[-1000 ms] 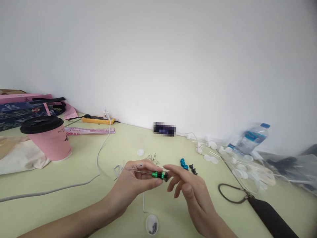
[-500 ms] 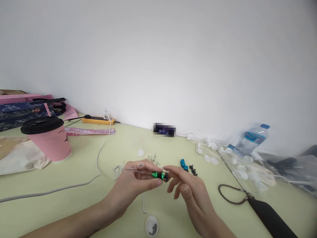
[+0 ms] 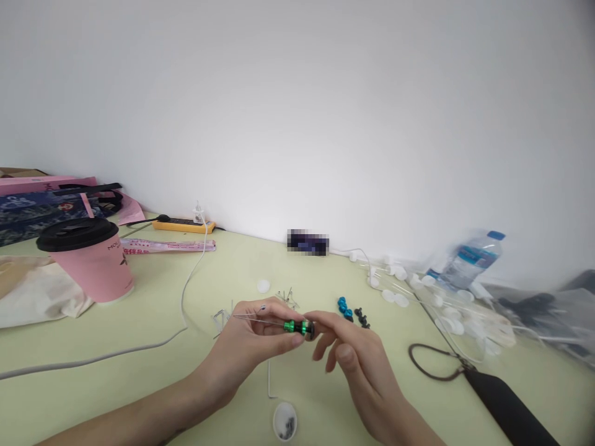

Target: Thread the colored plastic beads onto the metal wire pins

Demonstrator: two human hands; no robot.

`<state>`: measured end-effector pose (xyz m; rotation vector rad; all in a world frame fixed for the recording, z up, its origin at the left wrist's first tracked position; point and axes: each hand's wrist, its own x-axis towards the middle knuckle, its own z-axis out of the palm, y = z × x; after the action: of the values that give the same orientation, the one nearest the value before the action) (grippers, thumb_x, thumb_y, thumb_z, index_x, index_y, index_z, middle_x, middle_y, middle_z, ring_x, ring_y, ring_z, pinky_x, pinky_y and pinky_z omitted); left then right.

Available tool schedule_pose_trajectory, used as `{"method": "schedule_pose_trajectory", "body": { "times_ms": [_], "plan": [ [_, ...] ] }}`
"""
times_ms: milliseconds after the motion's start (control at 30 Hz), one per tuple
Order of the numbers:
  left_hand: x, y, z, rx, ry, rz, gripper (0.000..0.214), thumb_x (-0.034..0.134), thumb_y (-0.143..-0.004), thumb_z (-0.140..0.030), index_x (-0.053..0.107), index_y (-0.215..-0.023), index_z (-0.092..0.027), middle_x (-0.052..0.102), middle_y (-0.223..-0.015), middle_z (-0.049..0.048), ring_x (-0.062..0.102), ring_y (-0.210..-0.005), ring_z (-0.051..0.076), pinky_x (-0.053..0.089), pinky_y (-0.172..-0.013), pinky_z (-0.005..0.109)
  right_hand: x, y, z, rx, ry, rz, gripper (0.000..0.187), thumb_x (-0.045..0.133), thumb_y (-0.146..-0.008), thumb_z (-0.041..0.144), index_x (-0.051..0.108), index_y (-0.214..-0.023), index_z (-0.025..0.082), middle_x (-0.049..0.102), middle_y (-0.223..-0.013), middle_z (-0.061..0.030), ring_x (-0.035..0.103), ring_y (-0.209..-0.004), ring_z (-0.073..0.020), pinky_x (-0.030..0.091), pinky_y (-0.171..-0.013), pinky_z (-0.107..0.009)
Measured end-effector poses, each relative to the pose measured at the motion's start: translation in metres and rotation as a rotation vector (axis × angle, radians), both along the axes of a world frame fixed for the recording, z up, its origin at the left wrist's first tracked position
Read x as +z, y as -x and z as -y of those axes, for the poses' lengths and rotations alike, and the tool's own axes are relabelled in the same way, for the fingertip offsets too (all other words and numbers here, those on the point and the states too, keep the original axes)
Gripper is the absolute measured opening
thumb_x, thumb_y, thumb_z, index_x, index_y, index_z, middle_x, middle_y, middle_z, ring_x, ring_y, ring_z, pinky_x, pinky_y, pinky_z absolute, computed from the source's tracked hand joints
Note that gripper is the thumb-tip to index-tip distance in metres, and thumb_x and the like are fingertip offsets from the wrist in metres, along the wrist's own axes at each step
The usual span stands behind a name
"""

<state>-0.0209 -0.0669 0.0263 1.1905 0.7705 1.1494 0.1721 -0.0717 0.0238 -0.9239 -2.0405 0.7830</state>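
Observation:
My left hand [image 3: 255, 331] pinches a small green-and-black spool-shaped piece [image 3: 297, 327] between thumb and fingers. Thin metal rods [image 3: 260, 319] stretch leftward from that piece across the palm. With its index fingertip at the piece's dark right end, my right hand [image 3: 356, 350] has its other fingers apart and holds nothing; whether the tip presses on it, I cannot tell. Below the hands stands a small white cup [image 3: 284, 421] with tiny dark metal parts inside. A thin L-shaped metal rod [image 3: 269, 381] lies just above the cup.
Beyond the hands lie loose metal pins [image 3: 289, 298], blue pieces [image 3: 344, 308] and black pieces [image 3: 362, 318]. A pink cup [image 3: 97, 266] and white cable [image 3: 116, 354] occupy the left. White caps [image 3: 449, 316], a bottle [image 3: 471, 263] and a black strapped object [image 3: 506, 402] are at right.
The hands and the green-and-black piece stay in almost the same pose. The whole view has shifted very slightly.

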Motion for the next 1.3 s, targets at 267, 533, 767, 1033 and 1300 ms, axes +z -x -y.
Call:
{"method": "schedule_pose_trajectory", "body": {
  "times_ms": [267, 533, 767, 1033, 1300],
  "plan": [
    [-0.0005, -0.0006, -0.0004, 0.001, -0.004, -0.002, 0.013, 0.073, -0.069, -0.017, 0.070, -0.082, -0.019, 0.067, -0.084, 0.0024, 0.063, -0.085, 0.016, 0.050, -0.075, 0.023, -0.0002, -0.0008, -0.0001, -0.004, 0.017, -0.022, 0.050, 0.025, -0.091, 0.057, 0.047, -0.124, 0.027, 0.060, -0.090, -0.0037, 0.056, -0.070, -0.0160, 0.046, -0.065, -0.028],
    [-0.0015, -0.0004, -0.0005, 0.009, -0.005, -0.008, 0.013, 0.074, -0.069, -0.018, 0.071, -0.082, -0.019, 0.067, -0.084, 0.0021, 0.063, -0.085, 0.016, 0.050, -0.075, 0.022, -0.0004, -0.0007, 0.0000, 0.005, 0.019, -0.019, 0.051, 0.023, -0.091, 0.057, 0.047, -0.124, 0.027, 0.061, -0.088, -0.0041, 0.057, -0.072, -0.0166, 0.047, -0.065, -0.028],
    [-0.0018, -0.0009, -0.0009, 0.010, 0.020, 0.000, 0.014, 0.074, -0.068, -0.019, 0.071, -0.081, -0.018, 0.068, -0.084, 0.0034, 0.064, -0.084, 0.018, 0.051, -0.076, 0.026, -0.0007, 0.0005, 0.0003, 0.035, 0.019, -0.020, 0.052, 0.022, -0.091, 0.058, 0.047, -0.123, 0.025, 0.060, -0.086, -0.0039, 0.057, -0.073, -0.0165, 0.046, -0.066, -0.027],
    [-0.0012, -0.0008, -0.0014, 0.014, 0.019, -0.008, 0.014, 0.074, -0.068, -0.019, 0.070, -0.081, -0.019, 0.068, -0.081, 0.0022, 0.064, -0.083, 0.016, 0.050, -0.076, 0.025, 0.0022, 0.0017, 0.0006, 0.038, 0.028, -0.007, 0.051, 0.021, -0.091, 0.058, 0.050, -0.120, 0.026, 0.058, -0.086, -0.0029, 0.054, -0.067, -0.0148, 0.045, -0.061, -0.026],
    [-0.0012, -0.0010, -0.0002, 0.015, 0.024, -0.004, 0.013, 0.074, -0.068, -0.019, 0.071, -0.080, -0.020, 0.066, -0.081, 0.0014, 0.063, -0.082, 0.015, 0.050, -0.075, 0.023, 0.0017, 0.0011, 0.0006, 0.001, 0.017, 0.011, 0.048, 0.022, -0.093, 0.054, 0.050, -0.120, 0.026, 0.059, -0.086, -0.0030, 0.053, -0.067, -0.0148, 0.044, -0.061, -0.026]
  ]
}}
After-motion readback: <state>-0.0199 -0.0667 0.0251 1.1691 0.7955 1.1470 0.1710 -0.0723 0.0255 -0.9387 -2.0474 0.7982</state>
